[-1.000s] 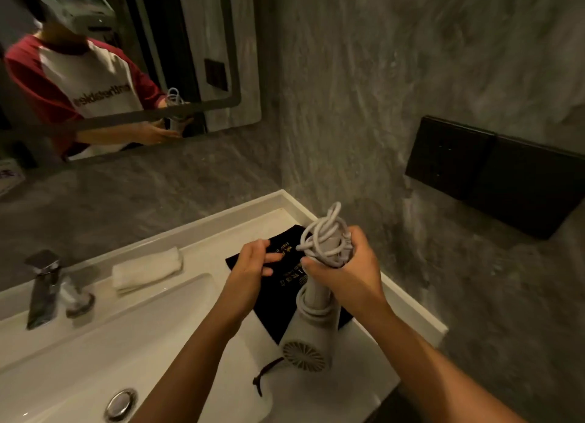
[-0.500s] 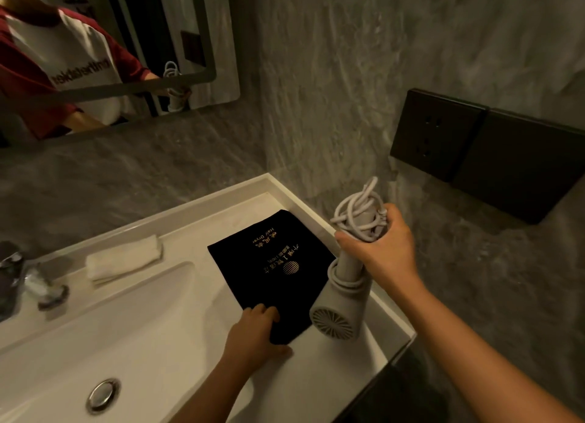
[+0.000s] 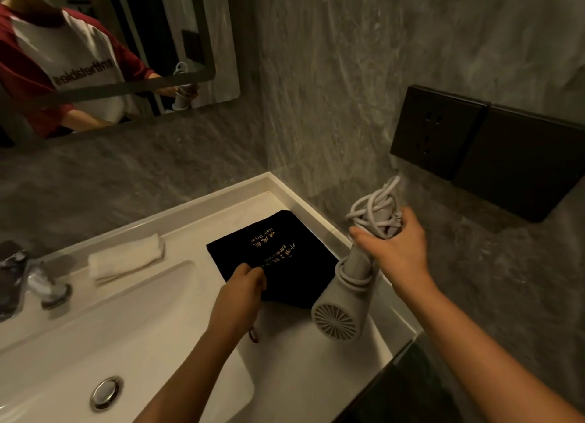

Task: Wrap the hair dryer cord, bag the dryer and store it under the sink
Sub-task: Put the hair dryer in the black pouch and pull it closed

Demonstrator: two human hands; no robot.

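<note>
Above the sink counter's right edge, the hair dryer [image 3: 340,308] hangs nozzle-down, right hand [image 3: 394,248] clamped on its handle and bundled cord [image 3: 376,210]. Left hand [image 3: 239,291] pinches the limp black bag [image 3: 285,248]; its mouth likely needs spreading.

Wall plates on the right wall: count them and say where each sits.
2. One black plate, with socket holes, is nearer the mirror corner; a wider blank plate adjoins it on its right, behind the cord held in the right hand. None seems hidden.
</note>
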